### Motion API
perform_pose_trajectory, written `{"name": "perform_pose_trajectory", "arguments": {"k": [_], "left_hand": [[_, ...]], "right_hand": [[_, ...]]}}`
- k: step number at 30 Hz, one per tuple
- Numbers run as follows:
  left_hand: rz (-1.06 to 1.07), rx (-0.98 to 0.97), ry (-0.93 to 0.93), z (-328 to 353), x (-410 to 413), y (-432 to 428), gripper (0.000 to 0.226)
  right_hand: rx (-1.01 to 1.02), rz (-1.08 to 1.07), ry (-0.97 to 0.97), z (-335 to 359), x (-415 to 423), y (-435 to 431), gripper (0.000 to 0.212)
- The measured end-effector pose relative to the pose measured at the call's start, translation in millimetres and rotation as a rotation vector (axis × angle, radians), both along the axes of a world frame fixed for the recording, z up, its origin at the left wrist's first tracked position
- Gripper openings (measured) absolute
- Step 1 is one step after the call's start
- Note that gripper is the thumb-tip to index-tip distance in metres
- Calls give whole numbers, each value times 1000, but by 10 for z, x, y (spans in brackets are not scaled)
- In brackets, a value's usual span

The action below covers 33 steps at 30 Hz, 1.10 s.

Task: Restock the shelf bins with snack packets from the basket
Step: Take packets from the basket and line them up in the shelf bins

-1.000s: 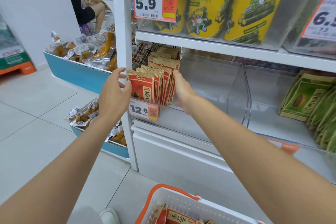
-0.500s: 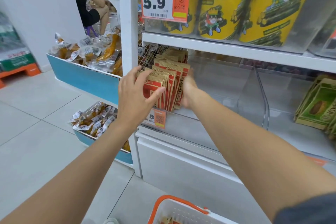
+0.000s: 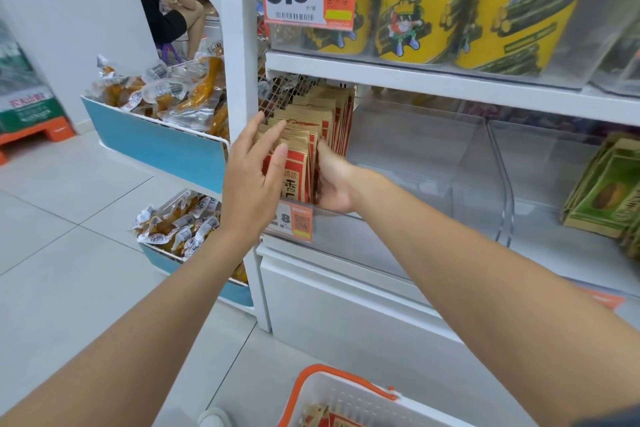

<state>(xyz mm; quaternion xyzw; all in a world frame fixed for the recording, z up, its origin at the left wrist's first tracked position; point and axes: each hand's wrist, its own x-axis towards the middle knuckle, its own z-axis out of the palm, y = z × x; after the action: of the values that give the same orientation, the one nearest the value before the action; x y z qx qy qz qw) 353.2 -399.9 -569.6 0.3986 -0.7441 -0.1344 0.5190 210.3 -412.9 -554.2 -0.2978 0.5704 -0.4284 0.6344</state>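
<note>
Left hand: my feed showed the left hand (image 3: 252, 180) at centre frame, open with fingers spread and nearly straight, fingertips laid on the face and tops of the front packets and gripping nothing.
Right hand: the right hand (image 3: 334, 184) lay against the right flank of the same row, thumb up along its front edge. Its fingers were hidden behind the packets, so I could not tell whether they curled round anything.
Snack packets: the red-and-brown snack packets (image 3: 299, 180) stood upright in a row between the two hands, at the left end of the middle shelf.
Shelf bin: the clear bin (image 3: 415, 156) stretched bare to the right of the row, and a price tag (image 3: 301, 222) hung just below the front packet.
Basket: the white basket (image 3: 332, 374) with an orange handle sat at bottom centre, with more packets (image 3: 332, 418) inside.
Step in hand: I judged this to be squaring up the row.
Doing it well: I would press from both sides evenly, keep the packets upright and facing front, pack them leftward, and leave room for the basket's stock.
Surroundings: yellow tubs (image 3: 415, 10) filled the upper shelf, and green packets (image 3: 602, 191) stood at far right.
</note>
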Motion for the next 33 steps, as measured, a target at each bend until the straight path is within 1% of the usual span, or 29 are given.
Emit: {"name": "perform_pose_trajectory", "arguments": {"k": [1, 3, 5, 7, 9, 11, 12, 13, 14, 15, 17, 18, 21, 25, 26, 28, 29, 31, 33], "left_hand": [[-10, -2, -23, -21, 15, -2, 43], [3, -1, -66, -73, 15, -6, 47], [49, -1, -72, -76, -11, -20, 46], [86, -29, -50, -29, -33, -4, 40], [106, -74, -26, 5, -28, -10, 34], [101, -80, -17, 10, 8, 1, 31], [100, -75, -16, 7, 31, 22, 30], [109, -72, -15, -1, 54, 37, 29], [121, -69, -13, -1, 74, 52, 29], [125, -62, -4, 3, 92, 59, 29], [88, -37, 17, 18, 123, 62, 28], [67, -27, 19, 23, 138, 56, 26], [93, -26, -63, 23, 221, 18, 25], [149, -53, -205, 39, 273, -27, 27], [147, -54, -225, 43, 262, -37, 27], [145, -46, -244, 48, 231, -54, 27], [147, -47, -244, 48, 221, -63, 27], [147, -40, -233, 33, 212, -71, 27], [133, -30, -206, 5, 213, -65, 28]], "right_hand": [[6, 8, -51, 21, 22, 24, 84], [25, 9, -93, 44, 55, 51, 90], [49, 11, -112, 83, 84, 88, 90], [29, 52, -73, 77, 21, 155, 86], [4, 87, 8, 128, -44, 287, 73], [-51, 26, 167, 177, -121, 427, 48], [-86, 19, 267, 182, -167, 471, 41], [-120, 25, 344, 188, -197, 517, 41], [-153, 41, 383, 184, -216, 551, 40], [-190, 52, 390, 173, -214, 579, 33], [-278, 45, 407, 141, -168, 622, 10], [-326, 32, 441, 133, -144, 633, 8], [-394, 11, 478, 97, -84, 637, 13], [-392, 1, 602, 39, -24, 563, 10], [-381, -7, 611, 32, -10, 561, 14], [-368, -21, 611, 14, 0, 571, 25], [-379, -24, 630, -6, -1, 572, 27], [-399, -25, 717, -21, 5, 574, 27], [-395, -28, 794, -17, 23, 560, 32]]}}
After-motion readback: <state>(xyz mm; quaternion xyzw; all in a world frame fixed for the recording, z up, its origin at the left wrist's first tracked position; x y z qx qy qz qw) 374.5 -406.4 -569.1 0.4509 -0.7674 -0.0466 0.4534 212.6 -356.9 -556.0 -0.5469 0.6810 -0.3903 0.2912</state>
